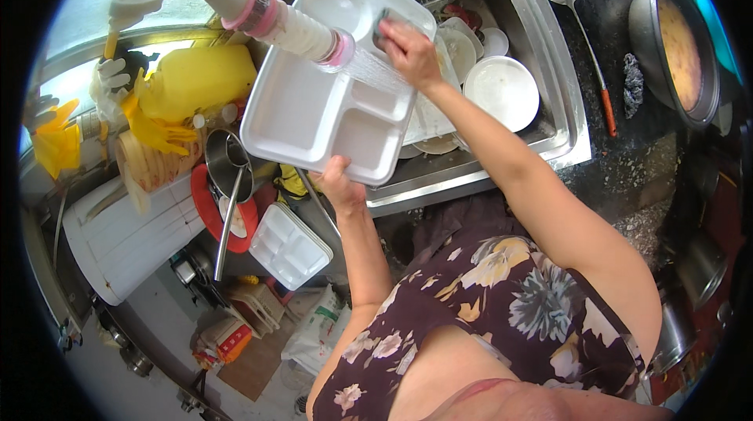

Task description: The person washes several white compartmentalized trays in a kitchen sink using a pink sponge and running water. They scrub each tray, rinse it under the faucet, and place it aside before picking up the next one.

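Observation:
My left hand (342,186) grips the lower edge of a white compartment tray (294,109), which is tilted over the left side of a stainless steel sink (529,27). My right hand (412,55) presses a dark scouring pad (381,24) against the tray near its upper right edge. Water sprays from a white, pink-ringed faucet hose (306,33) onto the tray between its compartments. White plates (501,93), bowls and another compartment tray, partly hidden, lie in the sink under and beside my right forearm.
Left of the sink are a yellow jug (200,77), a steel pot (213,156) with a long handle across it, a red basin (200,203) and stacked compartment trays (288,244). To the right lie a ladle (588,39), steel wool (632,86) and a filled pot (647,27).

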`<state>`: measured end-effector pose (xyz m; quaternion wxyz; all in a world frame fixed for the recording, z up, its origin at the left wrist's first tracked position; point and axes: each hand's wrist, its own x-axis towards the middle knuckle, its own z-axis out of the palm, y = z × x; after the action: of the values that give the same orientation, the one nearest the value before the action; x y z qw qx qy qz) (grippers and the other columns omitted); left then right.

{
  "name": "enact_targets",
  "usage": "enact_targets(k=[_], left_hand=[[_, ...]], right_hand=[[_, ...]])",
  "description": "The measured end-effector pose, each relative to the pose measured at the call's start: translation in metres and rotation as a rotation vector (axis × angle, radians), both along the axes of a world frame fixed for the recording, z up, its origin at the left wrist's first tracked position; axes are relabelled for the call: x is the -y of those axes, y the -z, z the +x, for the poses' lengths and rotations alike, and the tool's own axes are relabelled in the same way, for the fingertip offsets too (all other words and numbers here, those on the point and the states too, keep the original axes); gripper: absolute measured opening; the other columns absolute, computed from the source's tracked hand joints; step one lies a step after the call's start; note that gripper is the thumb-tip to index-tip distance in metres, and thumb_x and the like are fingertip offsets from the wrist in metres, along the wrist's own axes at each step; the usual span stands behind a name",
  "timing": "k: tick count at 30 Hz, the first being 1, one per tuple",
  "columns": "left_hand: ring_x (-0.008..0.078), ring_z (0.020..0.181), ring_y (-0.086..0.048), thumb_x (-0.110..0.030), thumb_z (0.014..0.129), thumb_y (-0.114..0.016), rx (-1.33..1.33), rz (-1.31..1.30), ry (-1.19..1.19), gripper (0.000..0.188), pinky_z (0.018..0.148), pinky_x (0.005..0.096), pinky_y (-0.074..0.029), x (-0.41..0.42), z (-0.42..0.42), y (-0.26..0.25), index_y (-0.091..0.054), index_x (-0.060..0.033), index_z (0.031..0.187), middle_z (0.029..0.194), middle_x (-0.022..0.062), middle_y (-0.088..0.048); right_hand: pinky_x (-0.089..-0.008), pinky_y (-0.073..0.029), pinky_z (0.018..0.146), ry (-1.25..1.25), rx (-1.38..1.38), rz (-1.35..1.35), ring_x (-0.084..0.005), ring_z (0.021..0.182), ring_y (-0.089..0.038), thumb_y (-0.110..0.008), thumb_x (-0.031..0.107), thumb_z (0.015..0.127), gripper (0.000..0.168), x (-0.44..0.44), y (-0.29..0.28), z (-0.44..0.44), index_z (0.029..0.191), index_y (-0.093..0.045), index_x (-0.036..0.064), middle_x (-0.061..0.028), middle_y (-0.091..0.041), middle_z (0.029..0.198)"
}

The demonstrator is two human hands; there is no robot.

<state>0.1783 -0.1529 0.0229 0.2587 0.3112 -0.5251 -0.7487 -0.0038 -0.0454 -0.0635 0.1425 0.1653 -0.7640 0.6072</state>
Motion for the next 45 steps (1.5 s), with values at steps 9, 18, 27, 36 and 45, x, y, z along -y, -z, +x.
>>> enact_targets(k=[9, 18, 27, 36, 45], left_hand=[[0.0226, 0.094, -0.061, 0.008, 0.061, -0.044, 0.034, -0.046, 0.023, 0.052, 0.081, 0.0303, -0.048, -0.010, -0.009, -0.033, -0.054, 0.0087, 0.112, 0.103, 0.0129, -0.061], [0.0202, 0.085, -0.062, 0.008, 0.060, -0.045, 0.086, -0.011, 0.051, 0.045, 0.075, 0.0285, -0.049, -0.015, 0.002, -0.019, -0.057, 0.0096, 0.104, 0.095, 0.0112, -0.063], [0.0251, 0.092, -0.061, 0.005, 0.057, -0.044, 0.165, 0.007, 0.052, 0.055, 0.080, 0.0321, -0.049, -0.014, 0.001, 0.001, -0.053, 0.0096, 0.112, 0.101, 0.0145, -0.060], [0.0260, 0.092, -0.061, 0.005, 0.056, -0.044, 0.039, 0.103, 0.031, 0.055, 0.080, 0.0334, -0.050, -0.025, -0.017, 0.003, -0.054, 0.0078, 0.110, 0.102, 0.0143, -0.060], [0.0314, 0.098, -0.059, 0.005, 0.054, -0.042, 0.004, 0.199, -0.003, 0.059, 0.088, 0.0387, -0.049, -0.024, -0.012, 0.012, -0.053, 0.0079, 0.112, 0.105, 0.0168, -0.059]], right_hand=[[-0.0332, -0.044, 0.073, 0.052, -0.373, 0.194, -0.0242, 0.080, -0.051, -0.068, 0.011, 0.074, 0.018, 0.019, -0.014, -0.078, 0.091, -0.070, 0.012, -0.0059, -0.055, 0.086], [-0.0373, -0.046, 0.074, 0.030, -0.051, 0.227, -0.0278, 0.082, -0.055, -0.059, 0.009, 0.075, 0.010, 0.002, 0.028, -0.043, 0.075, -0.068, 0.011, -0.0099, -0.058, 0.081], [-0.0347, -0.049, 0.069, 0.027, 0.380, 0.011, -0.0281, 0.072, -0.060, -0.063, 0.013, 0.077, 0.017, -0.005, 0.042, 0.009, 0.093, -0.068, 0.007, -0.0118, -0.064, 0.084], [-0.0360, -0.045, 0.088, 0.173, 0.212, 0.073, -0.0310, 0.097, -0.060, -0.057, 0.017, 0.083, 0.025, -0.009, 0.059, 0.015, 0.100, -0.065, 0.000, -0.0166, -0.064, 0.103], [-0.0313, -0.047, 0.083, 0.055, 0.248, 0.163, -0.0254, 0.092, -0.061, -0.060, 0.016, 0.082, 0.021, -0.027, 0.058, -0.006, 0.097, -0.068, 0.004, -0.0122, -0.063, 0.101]])
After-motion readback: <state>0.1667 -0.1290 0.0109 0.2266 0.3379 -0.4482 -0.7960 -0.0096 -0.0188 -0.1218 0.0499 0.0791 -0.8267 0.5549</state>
